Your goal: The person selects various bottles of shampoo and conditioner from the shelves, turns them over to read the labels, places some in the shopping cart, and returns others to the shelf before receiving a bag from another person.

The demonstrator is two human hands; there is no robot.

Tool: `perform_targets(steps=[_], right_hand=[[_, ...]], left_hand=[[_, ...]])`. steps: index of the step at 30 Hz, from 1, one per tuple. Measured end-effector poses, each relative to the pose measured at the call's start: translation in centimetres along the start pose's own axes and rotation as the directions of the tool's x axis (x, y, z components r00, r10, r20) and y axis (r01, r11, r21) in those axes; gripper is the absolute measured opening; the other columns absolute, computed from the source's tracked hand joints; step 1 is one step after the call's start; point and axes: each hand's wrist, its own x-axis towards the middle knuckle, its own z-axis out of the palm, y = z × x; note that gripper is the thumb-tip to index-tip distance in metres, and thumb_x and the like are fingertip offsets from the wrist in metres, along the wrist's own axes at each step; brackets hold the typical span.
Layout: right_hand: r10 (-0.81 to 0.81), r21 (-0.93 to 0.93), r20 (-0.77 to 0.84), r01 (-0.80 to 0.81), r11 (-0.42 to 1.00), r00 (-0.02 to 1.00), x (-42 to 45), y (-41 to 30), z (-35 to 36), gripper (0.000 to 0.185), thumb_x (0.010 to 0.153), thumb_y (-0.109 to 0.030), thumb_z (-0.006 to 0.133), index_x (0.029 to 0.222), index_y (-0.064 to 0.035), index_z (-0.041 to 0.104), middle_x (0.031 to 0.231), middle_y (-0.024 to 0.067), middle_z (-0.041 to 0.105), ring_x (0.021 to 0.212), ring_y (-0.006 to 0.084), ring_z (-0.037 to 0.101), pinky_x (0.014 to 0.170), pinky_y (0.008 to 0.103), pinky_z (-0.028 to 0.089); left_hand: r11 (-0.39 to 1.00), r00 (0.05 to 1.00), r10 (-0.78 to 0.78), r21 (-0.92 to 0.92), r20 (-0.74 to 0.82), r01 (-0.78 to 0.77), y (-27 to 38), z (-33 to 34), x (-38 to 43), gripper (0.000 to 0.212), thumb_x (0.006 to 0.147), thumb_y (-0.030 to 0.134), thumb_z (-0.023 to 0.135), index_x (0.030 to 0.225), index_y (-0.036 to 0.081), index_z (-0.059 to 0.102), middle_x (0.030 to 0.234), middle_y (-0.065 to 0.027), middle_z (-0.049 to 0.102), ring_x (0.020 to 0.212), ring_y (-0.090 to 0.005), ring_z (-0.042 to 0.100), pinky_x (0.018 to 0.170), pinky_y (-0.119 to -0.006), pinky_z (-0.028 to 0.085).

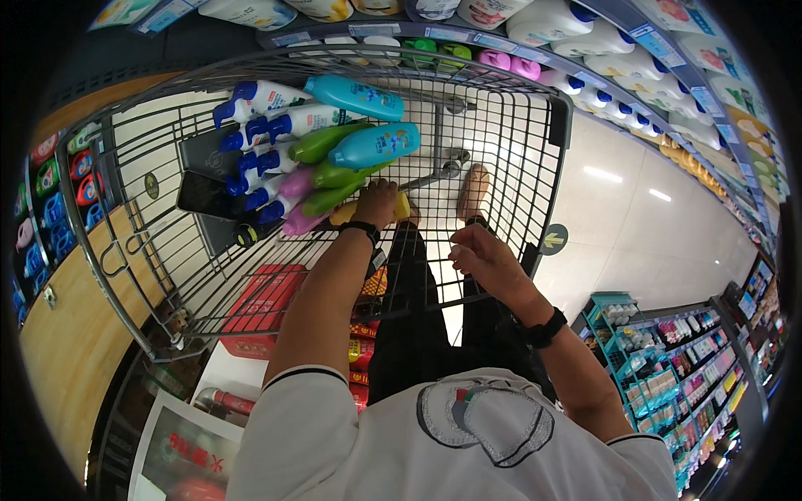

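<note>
My left hand (378, 203) is down inside a wire shopping cart (501, 125), its fingers wrapped around a yellow bottle (402, 205) that shows on both sides of the hand. Beside it lie green bottles (319, 144) and pink bottles (303, 216). Two turquoise bottles (376, 145) rest on top of the pile. White bottles with blue pump heads (255, 128) lie on their sides towards the left. Over the cart's near side, my right hand (485, 257) holds nothing, with its thumb and fingers apart.
Shelves of white bottles (617, 66) curve along the top and right. Detergent bottles (56, 206) stand on a shelf at far left. Red boxes (266, 300) sit below the cart's near side. A teal rack (645, 376) stands at lower right. A dark flat panel (213, 194) is in the cart.
</note>
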Motion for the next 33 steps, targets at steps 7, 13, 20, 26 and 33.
perform_targets(steps=[7, 13, 20, 26, 33], right_hand=[[0.005, 0.040, 0.008, -0.005, 0.999, 1.000, -0.7, -0.8, -0.3, 0.025, 0.099, -0.015, 0.062, 0.116, 0.0020, 0.058, 0.095, 0.0061, 0.067, 0.081, 0.0109, 0.064, 0.073, 0.0260, 0.054], [-0.053, 0.068, 0.031, 0.051, 0.996, 0.998, -1.9, -1.6, 0.2, 0.020, 0.101, -0.017, 0.060, 0.112, -0.0001, 0.058, 0.093, 0.0041, 0.065, 0.081, 0.0097, 0.062, 0.073, 0.0260, 0.053], [-0.068, -0.002, -0.016, 0.068, 0.998, 0.998, -4.9, -3.6, 1.0, 0.024, 0.100, -0.021, 0.061, 0.112, -0.0009, 0.057, 0.091, 0.0043, 0.064, 0.080, 0.0113, 0.062, 0.071, 0.0274, 0.053], [-0.357, -0.173, -0.113, 0.336, 0.926, 0.927, -6.9, -5.0, -0.3, 0.033, 0.100, -0.027, 0.063, 0.117, 0.0002, 0.057, 0.091, 0.0046, 0.063, 0.077, 0.0111, 0.055, 0.066, 0.0257, 0.049], [-0.293, 0.303, 0.196, 0.226, 0.926, 0.936, -12.4, -15.0, 0.7, 0.063, 0.100, -0.044, 0.061, 0.142, -0.0022, 0.040, 0.129, 0.0173, 0.056, 0.101, 0.0258, 0.068, 0.082, 0.0340, 0.059]], left_hand=[[0.991, 0.977, -0.003, -0.130, 0.215, 0.032, 0.8, -0.6, -0.2, 0.065, 0.070, 0.012, 0.085, 0.127, 0.007, 0.054, 0.121, -0.0181, 0.060, 0.110, -0.0370, 0.064, 0.093, -0.048, 0.054], [0.931, 0.983, 0.152, -0.349, 0.103, -0.108, 1.2, -5.3, -1.3, 0.051, 0.076, 0.018, 0.081, 0.117, 0.005, 0.054, 0.108, -0.0191, 0.069, 0.106, -0.0377, 0.066, 0.089, -0.048, 0.053], [0.741, 0.977, 0.138, -0.637, -0.164, -0.212, 4.6, -16.8, -6.6, 0.050, 0.079, 0.024, 0.078, 0.120, 0.005, 0.055, 0.108, -0.0172, 0.069, 0.101, -0.0316, 0.067, 0.085, -0.041, 0.051], [0.271, 0.917, -0.134, -0.904, -0.376, -0.331, 6.5, -24.5, -14.9, 0.052, 0.089, 0.020, 0.076, 0.131, 0.002, 0.050, 0.113, -0.0097, 0.065, 0.101, -0.0210, 0.068, 0.086, -0.033, 0.056], [-0.311, 0.814, -0.412, -0.776, -0.411, -0.549, 12.4, -29.9, -25.3, 0.048, 0.094, 0.028, 0.069, 0.131, 0.005, 0.046, 0.118, -0.0095, 0.062, 0.111, -0.0243, 0.066, 0.095, -0.043, 0.054]])
